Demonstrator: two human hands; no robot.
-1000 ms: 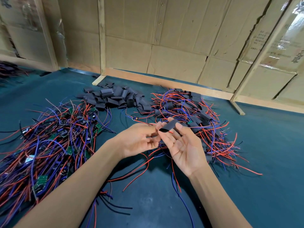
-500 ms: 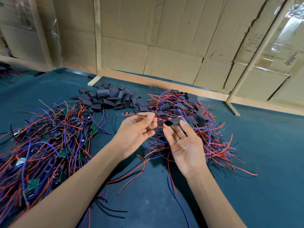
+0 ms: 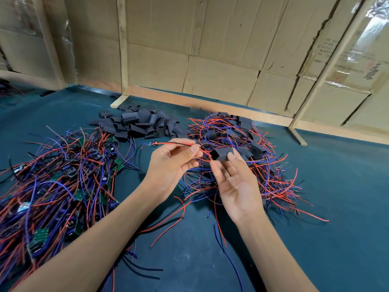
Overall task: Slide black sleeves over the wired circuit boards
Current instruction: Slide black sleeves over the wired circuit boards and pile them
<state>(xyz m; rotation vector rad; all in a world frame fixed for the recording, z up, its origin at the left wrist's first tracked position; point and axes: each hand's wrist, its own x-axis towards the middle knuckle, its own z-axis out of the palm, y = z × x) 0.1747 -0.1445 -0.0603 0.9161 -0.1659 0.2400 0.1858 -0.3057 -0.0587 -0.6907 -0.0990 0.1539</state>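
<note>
A black sleeve (image 3: 221, 154), squeezed open into a short boxy tube, sits between the thumb and fingertips of the right hand (image 3: 235, 184), held up over the green table (image 3: 347, 186) with its open mouth turned left. The left hand (image 3: 170, 163) pinches a red and black wire pair (image 3: 179, 143) between thumb and forefinger, its other fingers curled under; the wires run left from the pinch to a small circuit board (image 3: 153, 143) hanging at their far-left end, while their free tips point right and lie just beside the sleeve's mouth, possibly just inside it, which I cannot tell. So the step in hand looks like threading: the leads go in first and the board follows. The next move calls for keeping the mouth pressed open, feeding the tips straight through, then drawing the sleeve leftward along the wires until it covers the board; the soft tube will likely collapse if the grip slackens, and the board's corners may catch on its rim. To the left lies a big tangle of bare boards (image 3: 52, 182) with red, blue and black leads, still to be done. At the far middle is a heap of loose sleeves (image 3: 139, 125), and to the right, behind the hands, a pile of sleeved boards (image 3: 237, 140).
</note>
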